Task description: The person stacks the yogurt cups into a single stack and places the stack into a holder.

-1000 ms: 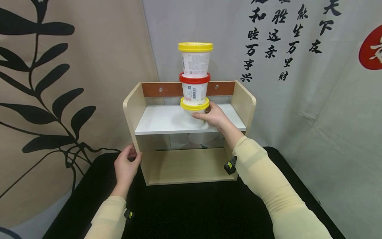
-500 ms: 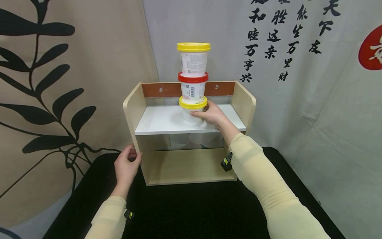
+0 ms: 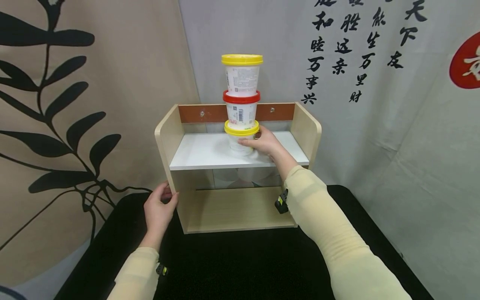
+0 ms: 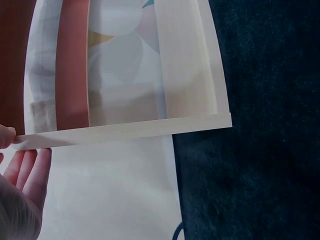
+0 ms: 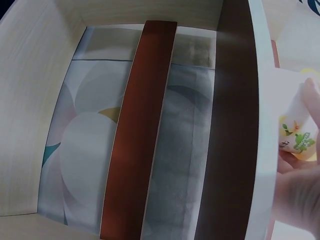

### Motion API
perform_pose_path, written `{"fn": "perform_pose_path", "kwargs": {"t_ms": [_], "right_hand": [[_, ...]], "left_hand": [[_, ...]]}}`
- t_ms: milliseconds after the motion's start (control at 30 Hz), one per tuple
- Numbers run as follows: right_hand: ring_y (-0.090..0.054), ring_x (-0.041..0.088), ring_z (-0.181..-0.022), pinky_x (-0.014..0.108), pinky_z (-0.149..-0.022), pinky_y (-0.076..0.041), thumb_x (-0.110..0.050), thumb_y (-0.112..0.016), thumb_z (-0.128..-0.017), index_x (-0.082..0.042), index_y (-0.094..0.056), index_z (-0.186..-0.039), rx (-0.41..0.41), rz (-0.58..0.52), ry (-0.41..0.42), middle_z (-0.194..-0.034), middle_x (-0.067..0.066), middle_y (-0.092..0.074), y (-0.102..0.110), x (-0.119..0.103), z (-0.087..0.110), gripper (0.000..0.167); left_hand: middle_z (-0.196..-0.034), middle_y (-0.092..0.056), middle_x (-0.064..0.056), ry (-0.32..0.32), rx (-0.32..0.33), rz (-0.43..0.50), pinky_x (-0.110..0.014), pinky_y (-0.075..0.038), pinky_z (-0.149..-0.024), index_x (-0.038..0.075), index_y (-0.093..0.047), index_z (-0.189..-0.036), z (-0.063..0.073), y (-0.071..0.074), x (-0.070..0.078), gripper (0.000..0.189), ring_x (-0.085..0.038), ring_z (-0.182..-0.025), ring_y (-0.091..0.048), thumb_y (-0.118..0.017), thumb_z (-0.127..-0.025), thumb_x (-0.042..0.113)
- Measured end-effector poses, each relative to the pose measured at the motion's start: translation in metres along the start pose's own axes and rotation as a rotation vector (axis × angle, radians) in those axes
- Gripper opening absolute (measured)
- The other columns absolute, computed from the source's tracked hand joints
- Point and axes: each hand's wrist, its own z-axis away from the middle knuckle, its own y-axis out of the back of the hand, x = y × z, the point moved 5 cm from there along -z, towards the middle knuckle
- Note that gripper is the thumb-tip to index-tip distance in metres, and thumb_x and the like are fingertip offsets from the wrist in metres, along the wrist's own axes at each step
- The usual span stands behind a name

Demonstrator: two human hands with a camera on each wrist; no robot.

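Three white tubs stand stacked on the white upper board [image 3: 198, 150] of a small wooden shelf [image 3: 176, 179]. The top tub [image 3: 243, 79] has a yellow lid, the middle tub [image 3: 240, 114] a red one, the bottom tub [image 3: 236, 143] a yellow one. My right hand [image 3: 267, 143] grips the bottom tub from its right side, thumb across the front. In the right wrist view that tub [image 5: 295, 120] shows a printed flower pattern, partly behind the board's edge. My left hand [image 3: 159, 210] pinches the front edge of the shelf's left panel [image 4: 125, 131], thumb and fingers on opposite faces.
The shelf's lower board [image 3: 240, 208] lies below the white one, and a brown rail [image 3: 204, 112] crosses its back. Under it spreads a black tabletop [image 3: 247, 262]. Behind hangs a printed curtain [image 3: 375, 125] with dark characters and leaves.
The stack of tubs has slid slightly left along the white board, together with my right hand and forearm. My left hand stays on the panel.
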Motion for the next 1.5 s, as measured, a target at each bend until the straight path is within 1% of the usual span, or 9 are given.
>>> {"fn": "perform_pose_path", "kwargs": {"t_ms": [333, 533, 667, 867, 1000, 1133, 1233, 1367, 1500], "right_hand": [[-0.043, 0.028, -0.129, 0.049, -0.108, -0.037, -0.034, -0.081, -0.082, -0.014, -0.041, -0.146, -0.004, 0.006, 0.000, -0.146, 0.009, -0.046, -0.002, 0.000, -0.003, 0.078], [-0.043, 0.030, -0.128, 0.049, -0.107, -0.038, -0.039, -0.079, -0.083, -0.013, -0.039, -0.148, 0.002, 0.044, -0.038, -0.147, 0.011, -0.045, 0.001, -0.001, -0.001, 0.081], [-0.044, 0.030, -0.127, 0.048, -0.106, -0.040, -0.041, -0.078, -0.084, -0.011, -0.038, -0.149, 0.001, 0.069, -0.065, -0.145, 0.012, -0.046, 0.005, -0.002, 0.003, 0.083], [-0.047, 0.030, -0.128, 0.046, -0.105, -0.042, -0.042, -0.077, -0.085, -0.007, -0.034, -0.152, -0.009, 0.096, -0.074, -0.143, 0.016, -0.049, 0.010, -0.006, 0.013, 0.087], [-0.046, 0.031, -0.131, 0.046, -0.107, -0.041, -0.042, -0.076, -0.085, -0.006, -0.030, -0.154, -0.008, 0.116, -0.077, -0.145, 0.018, -0.048, 0.015, -0.006, 0.021, 0.090], [-0.046, 0.031, -0.133, 0.047, -0.108, -0.039, -0.041, -0.074, -0.088, -0.005, -0.030, -0.153, -0.014, 0.145, -0.040, -0.145, 0.017, -0.048, 0.021, -0.005, 0.031, 0.086], [-0.046, 0.031, -0.133, 0.047, -0.107, -0.041, -0.039, -0.071, -0.090, -0.004, -0.032, -0.152, -0.032, 0.173, 0.017, -0.143, 0.017, -0.051, 0.026, -0.003, 0.040, 0.081], [-0.051, 0.032, -0.129, 0.047, -0.104, -0.044, -0.034, -0.071, -0.092, -0.002, -0.035, -0.151, -0.056, 0.191, 0.102, -0.138, 0.019, -0.055, 0.031, -0.004, 0.055, 0.076], [-0.055, 0.033, -0.124, 0.047, -0.101, -0.047, -0.030, -0.072, -0.091, -0.003, -0.036, -0.150, -0.064, 0.213, 0.153, -0.135, 0.018, -0.058, 0.034, -0.003, 0.070, 0.074]], "left_hand": [[-0.111, -0.067, -0.015, -0.003, 0.004, -0.001, -0.052, -0.056, -0.083, 0.010, -0.063, -0.127, 0.000, 0.000, -0.002, 0.039, -0.031, -0.099, -0.066, -0.074, -0.090, 0.010], [-0.111, -0.067, -0.015, -0.003, 0.003, 0.004, -0.052, -0.056, -0.083, 0.010, -0.062, -0.128, -0.001, 0.000, -0.002, 0.039, -0.031, -0.099, -0.066, -0.073, -0.090, 0.010], [-0.110, -0.067, -0.015, -0.005, 0.003, 0.004, -0.052, -0.056, -0.083, 0.010, -0.062, -0.128, -0.001, 0.000, -0.002, 0.040, -0.031, -0.099, -0.066, -0.073, -0.090, 0.010], [-0.110, -0.067, -0.014, -0.002, 0.004, 0.004, -0.052, -0.056, -0.082, 0.010, -0.062, -0.128, -0.001, 0.000, -0.002, 0.039, -0.031, -0.099, -0.066, -0.073, -0.090, 0.010], [-0.111, -0.067, -0.014, 0.006, 0.002, 0.003, -0.052, -0.056, -0.082, 0.010, -0.062, -0.128, -0.001, -0.001, -0.002, 0.039, -0.030, -0.100, -0.066, -0.073, -0.091, 0.011], [-0.111, -0.067, -0.014, 0.006, 0.001, 0.000, -0.052, -0.055, -0.083, 0.011, -0.062, -0.128, 0.000, -0.001, -0.002, 0.039, -0.030, -0.100, -0.066, -0.073, -0.091, 0.011], [-0.111, -0.067, -0.014, -0.001, 0.001, -0.004, -0.053, -0.054, -0.085, 0.011, -0.062, -0.128, 0.001, -0.001, -0.001, 0.039, -0.030, -0.100, -0.066, -0.073, -0.091, 0.011], [-0.112, -0.067, -0.014, -0.011, 0.002, -0.008, -0.054, -0.052, -0.087, 0.011, -0.062, -0.129, 0.001, 0.000, 0.000, 0.039, -0.031, -0.100, -0.065, -0.073, -0.091, 0.011], [-0.111, -0.067, -0.014, -0.013, 0.004, -0.009, -0.055, -0.052, -0.088, 0.011, -0.062, -0.129, 0.001, 0.000, 0.001, 0.040, -0.031, -0.099, -0.065, -0.073, -0.090, 0.011]]}}
